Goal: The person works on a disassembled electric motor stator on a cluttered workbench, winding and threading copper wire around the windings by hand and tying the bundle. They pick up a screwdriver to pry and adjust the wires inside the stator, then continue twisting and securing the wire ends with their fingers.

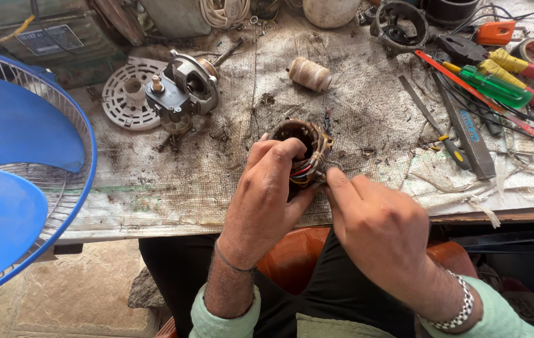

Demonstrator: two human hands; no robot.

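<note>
Grimy cloth-covered workbench (229, 181) lay cluttered w/ tools. Left hand (267, 194) gripped a wound motor stator (301, 150) just above bench's near edge, fingers curled over its rim. Right hand (373, 225) pinched its coloured wires at the side. Thread spool (309, 74) sat behind; blue fan (16, 169) at left.
</note>
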